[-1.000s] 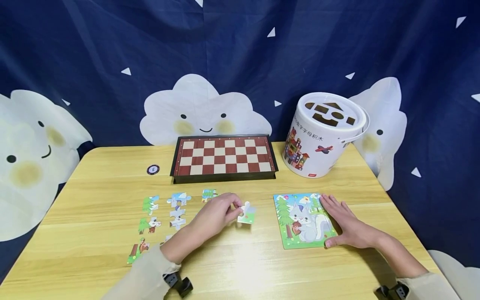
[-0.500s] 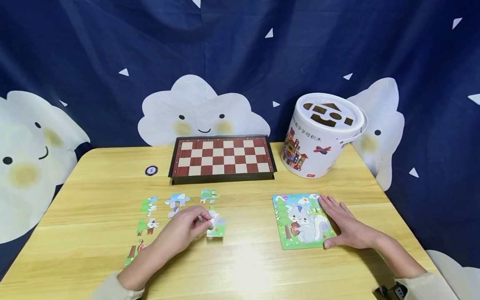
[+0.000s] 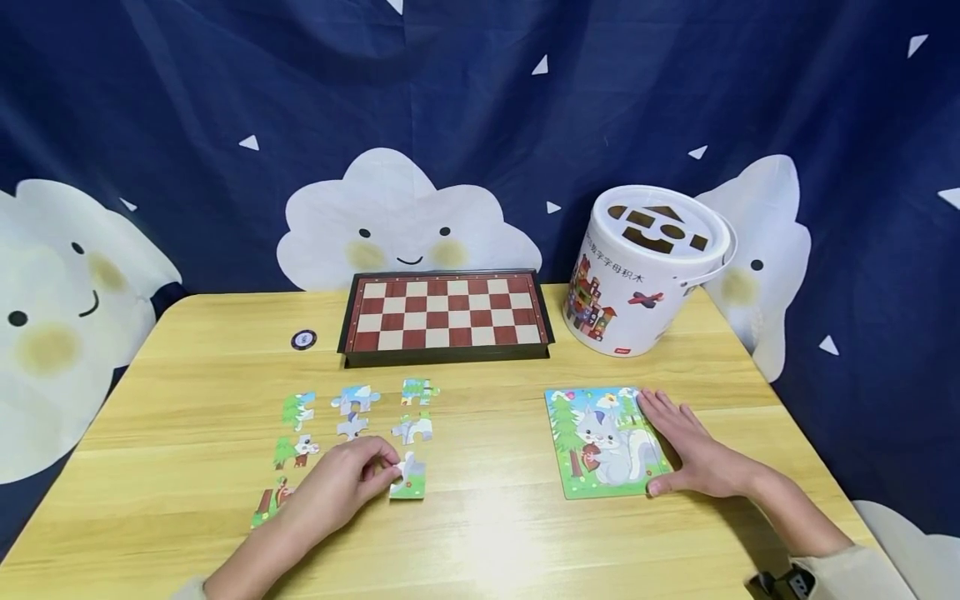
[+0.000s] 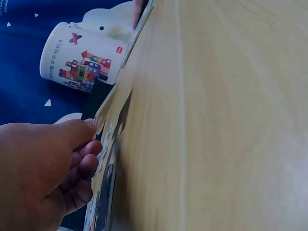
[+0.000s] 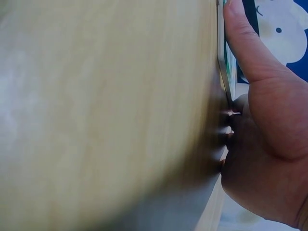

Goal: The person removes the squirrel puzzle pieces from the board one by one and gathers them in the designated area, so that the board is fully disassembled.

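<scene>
My left hand (image 3: 347,477) pinches the left side of a jigsaw piece (image 3: 412,483) with green grass and grey fur, between thumb and forefinger. In the left wrist view the piece (image 4: 105,107) stands tilted above the tabletop. Other loose pieces lie around that hand: a grey-and-green piece (image 3: 414,428) just behind, a tree piece (image 3: 417,390) farther back, and several more to the left. My right hand (image 3: 697,454) lies with fingers spread along the right edge of a squirrel picture board (image 3: 606,442), its thumb (image 5: 245,41) at the board's edge.
Behind the pieces stands a red-and-white checkered game board (image 3: 448,312) with a black frame. A white lidded bucket (image 3: 637,287) is at the back right. A dark round chip (image 3: 303,339) lies at the back left. A blue curtain (image 3: 480,100) hangs behind the table.
My left hand has moved left and toward me, bringing the grass piece from mid-table to the front of the right-hand column of loose pieces. My right hand stays at the picture board.
</scene>
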`<state>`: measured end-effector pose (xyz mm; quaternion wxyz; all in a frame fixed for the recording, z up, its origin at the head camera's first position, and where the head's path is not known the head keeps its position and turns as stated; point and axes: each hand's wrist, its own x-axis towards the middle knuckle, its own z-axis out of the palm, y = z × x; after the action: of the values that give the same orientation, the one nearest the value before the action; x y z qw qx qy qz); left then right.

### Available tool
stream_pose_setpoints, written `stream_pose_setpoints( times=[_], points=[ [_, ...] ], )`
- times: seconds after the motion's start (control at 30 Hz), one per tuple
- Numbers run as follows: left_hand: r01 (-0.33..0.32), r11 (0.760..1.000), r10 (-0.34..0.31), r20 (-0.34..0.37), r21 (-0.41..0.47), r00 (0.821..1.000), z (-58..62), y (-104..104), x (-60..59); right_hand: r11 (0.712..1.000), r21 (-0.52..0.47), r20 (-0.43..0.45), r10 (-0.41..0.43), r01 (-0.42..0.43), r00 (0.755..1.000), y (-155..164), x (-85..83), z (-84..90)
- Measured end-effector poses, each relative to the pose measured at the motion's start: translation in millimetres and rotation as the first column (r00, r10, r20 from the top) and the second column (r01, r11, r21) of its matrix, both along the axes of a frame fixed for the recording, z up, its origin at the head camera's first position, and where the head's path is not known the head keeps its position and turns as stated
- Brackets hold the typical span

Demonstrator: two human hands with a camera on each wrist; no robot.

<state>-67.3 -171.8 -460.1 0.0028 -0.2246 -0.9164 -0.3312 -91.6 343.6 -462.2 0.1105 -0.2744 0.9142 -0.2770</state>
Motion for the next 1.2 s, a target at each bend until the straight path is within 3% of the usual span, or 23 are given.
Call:
stream_pose_setpoints(
  times=[0.37,0.9,1.2],
  points=[
    [-0.036,0.995,0.035,-0.013,-0.097,0.999,-1.0,3.4,-2.6,1.0,0.003,-0.016,0.004,-0.004,1.0,-2.0,-1.5,0.4],
    [-0.011,0.996,0.01,-0.018,-0.085,1.0,-2.3,1.9,-4.9,1.0,0.011,0.006,-0.01,0.01,1.0,-4.0,-1.0,3.1],
    [-0.066,0.995,0.061,-0.066,-0.077,0.996,5.9,-2.7,-5.0,0.999,0.031,0.025,-0.033,0.032,0.999,-6.6,-2.1,3.4]
  ],
)
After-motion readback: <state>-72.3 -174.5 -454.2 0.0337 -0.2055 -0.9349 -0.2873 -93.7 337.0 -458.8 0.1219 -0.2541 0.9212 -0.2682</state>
